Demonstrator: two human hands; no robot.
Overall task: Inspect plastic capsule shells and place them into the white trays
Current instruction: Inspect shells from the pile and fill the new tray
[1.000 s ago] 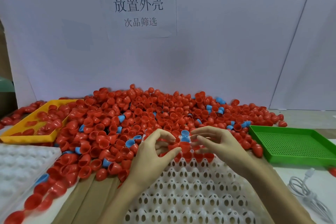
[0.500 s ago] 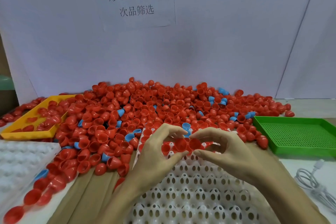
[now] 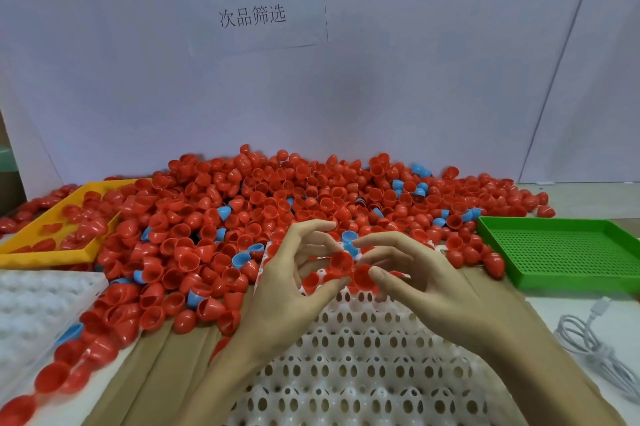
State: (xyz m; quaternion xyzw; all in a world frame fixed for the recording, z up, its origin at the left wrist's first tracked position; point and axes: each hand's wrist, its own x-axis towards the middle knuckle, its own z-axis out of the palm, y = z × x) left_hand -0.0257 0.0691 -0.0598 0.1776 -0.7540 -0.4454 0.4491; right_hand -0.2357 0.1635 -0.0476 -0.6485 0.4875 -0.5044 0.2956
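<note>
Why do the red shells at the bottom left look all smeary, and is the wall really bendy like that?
In the head view, the red shells near the lower left corner are stretched and blurred by the wide-angle lens; the wall seam leans for the same reason. The hands, left hand and right hand, look fairly sharp; the light is soft, with no strong glare.

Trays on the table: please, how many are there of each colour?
White tray: 2, one under the hands, one at the left edge
Yellow tray: 1
Green tray: 1
Total: 4
</note>
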